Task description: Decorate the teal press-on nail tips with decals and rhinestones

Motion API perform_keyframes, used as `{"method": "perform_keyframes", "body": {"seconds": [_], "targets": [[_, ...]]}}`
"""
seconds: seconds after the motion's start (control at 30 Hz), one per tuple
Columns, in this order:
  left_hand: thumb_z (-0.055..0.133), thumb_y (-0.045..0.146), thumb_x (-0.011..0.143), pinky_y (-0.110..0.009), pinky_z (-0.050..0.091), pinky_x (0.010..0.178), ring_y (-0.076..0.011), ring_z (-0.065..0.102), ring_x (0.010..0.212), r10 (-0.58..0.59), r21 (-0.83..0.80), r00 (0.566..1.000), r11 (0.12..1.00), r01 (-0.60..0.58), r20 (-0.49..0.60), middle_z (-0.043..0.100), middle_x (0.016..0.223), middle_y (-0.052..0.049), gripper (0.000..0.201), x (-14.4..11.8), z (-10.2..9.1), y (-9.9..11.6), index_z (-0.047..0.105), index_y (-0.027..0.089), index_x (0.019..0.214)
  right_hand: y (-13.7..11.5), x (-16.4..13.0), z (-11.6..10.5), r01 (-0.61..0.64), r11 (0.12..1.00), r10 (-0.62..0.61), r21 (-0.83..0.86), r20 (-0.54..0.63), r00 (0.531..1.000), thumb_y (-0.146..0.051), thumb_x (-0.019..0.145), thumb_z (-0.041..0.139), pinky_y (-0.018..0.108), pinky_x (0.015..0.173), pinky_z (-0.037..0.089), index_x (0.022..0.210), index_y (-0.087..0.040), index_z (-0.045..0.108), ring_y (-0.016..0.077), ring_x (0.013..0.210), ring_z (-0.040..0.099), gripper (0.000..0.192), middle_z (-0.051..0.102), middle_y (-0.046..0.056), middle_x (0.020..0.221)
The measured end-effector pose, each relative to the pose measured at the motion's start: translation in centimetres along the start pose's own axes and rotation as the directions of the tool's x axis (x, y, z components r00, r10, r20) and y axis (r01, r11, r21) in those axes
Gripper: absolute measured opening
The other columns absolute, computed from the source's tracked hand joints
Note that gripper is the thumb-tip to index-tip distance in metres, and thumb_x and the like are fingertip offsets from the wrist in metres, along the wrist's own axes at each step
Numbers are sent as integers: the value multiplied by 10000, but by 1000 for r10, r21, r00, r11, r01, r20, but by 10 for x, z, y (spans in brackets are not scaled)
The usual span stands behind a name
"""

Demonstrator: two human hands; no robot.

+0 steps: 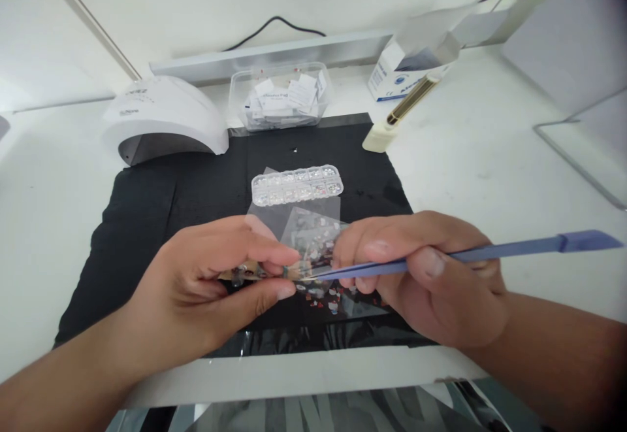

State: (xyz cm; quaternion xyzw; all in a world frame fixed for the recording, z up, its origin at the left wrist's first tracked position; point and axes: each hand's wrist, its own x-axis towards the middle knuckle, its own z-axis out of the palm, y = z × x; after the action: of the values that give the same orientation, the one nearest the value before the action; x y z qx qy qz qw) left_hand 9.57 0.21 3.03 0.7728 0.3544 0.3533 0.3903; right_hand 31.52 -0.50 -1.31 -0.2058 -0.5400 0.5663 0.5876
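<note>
Thumb and fingers of my left hand [210, 282] pinch a small tan piece [251, 268] with dark and teal bits on it. Its kind is unclear, since the fingers cover much of it. My right hand [431, 275] is closed around blue-purple tweezers [365, 269], whose tips point left and meet the near end of the held piece or lie just beside it. Beneath the hands are clear plastic sheets [313, 236] with tiny red and white charms [334, 306]. A clear compartment case [297, 185] of small shiny gems lies just beyond.
A black mat [206, 187] covers the white table. Behind it stand a white nail lamp [164, 115], a clear tub [280, 118] of small packets and an open white box [386, 82]. A cream bottle with a gold handle [379, 138] stands at the mat's far right corner.
</note>
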Motion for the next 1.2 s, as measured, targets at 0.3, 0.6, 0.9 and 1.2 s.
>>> {"method": "perform_keyframes", "body": {"seconds": [0.3,0.6,0.9,1.2], "targets": [[740,131,779,-175,539,674,-97,647,797,-34,65,999,997,35,-18,693,871,7,223,0,-4,-8,713,227,980,1,4,-2,-44,998,45,39,-50,998,-286,925,541,311,509,486,946,-239,749,156,564,622,215,679,22,662],[721,377,806,-266,545,657,-168,680,738,-325,371,941,866,336,-94,714,832,-21,312,20,-37,-52,672,206,1063,7,15,-12,-126,992,126,26,4,992,-314,907,588,267,480,443,889,-216,692,130,534,591,145,605,-12,597],[605,258,864,-319,444,882,-203,522,1016,84,585,996,808,-73,9,530,1083,-53,220,12,-41,-24,552,195,1069,6,11,-7,-220,974,221,-45,10,975,-282,884,614,241,475,451,842,-208,689,104,536,559,114,602,-11,647],[628,177,846,-359,419,886,-183,532,981,79,437,908,857,-273,412,600,1096,-48,90,9,-20,-10,551,177,891,9,11,-9,-282,948,291,-148,46,955,-277,906,573,248,480,428,865,-233,693,115,558,540,134,577,0,653]]}}
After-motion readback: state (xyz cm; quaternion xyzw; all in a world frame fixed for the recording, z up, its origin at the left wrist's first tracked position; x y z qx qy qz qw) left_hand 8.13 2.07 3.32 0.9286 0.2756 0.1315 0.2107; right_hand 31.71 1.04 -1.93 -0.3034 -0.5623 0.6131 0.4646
